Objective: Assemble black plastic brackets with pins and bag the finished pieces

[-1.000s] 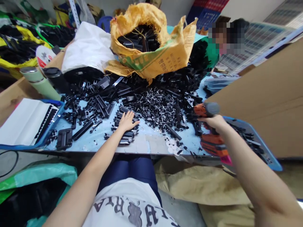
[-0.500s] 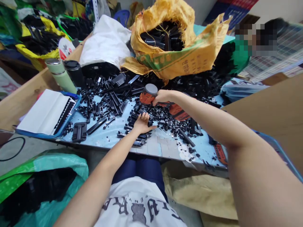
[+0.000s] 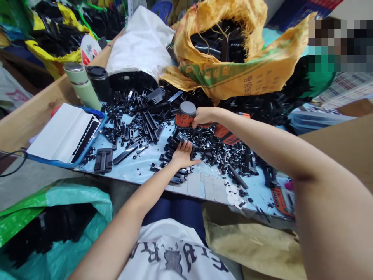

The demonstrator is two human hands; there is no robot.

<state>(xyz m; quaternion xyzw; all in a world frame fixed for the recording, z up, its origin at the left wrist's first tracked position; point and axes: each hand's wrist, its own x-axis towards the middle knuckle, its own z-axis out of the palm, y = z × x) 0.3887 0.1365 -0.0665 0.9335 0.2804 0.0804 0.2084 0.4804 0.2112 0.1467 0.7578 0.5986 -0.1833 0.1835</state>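
Note:
My right hand [image 3: 206, 116] is wrapped round an orange and black cordless drill [image 3: 185, 116]. The drill's grey round end faces up toward me, and an orange battery block [image 3: 227, 134] shows below my wrist. Its tip is hidden. My left hand [image 3: 183, 155] lies flat with thumb spread, on a row of black plastic clip-like parts [image 3: 173, 177] near the table's front edge. Beside it, to the right, spreads a pile of screws and small black pieces [image 3: 223, 153].
Loose black parts [image 3: 145, 116] cover the table's middle. On the left stand a green flask [image 3: 83, 87], a black cup [image 3: 100, 83] and a blue tray [image 3: 62, 163] with white paper. A yellow sack [image 3: 230, 77] and white sack [image 3: 140, 42] sit behind. Another person [image 3: 339, 46] is at the right.
The whole view has shifted, so the table sits slightly farther right. My left hand still rests on the parts, and my right hand still holds the drill.

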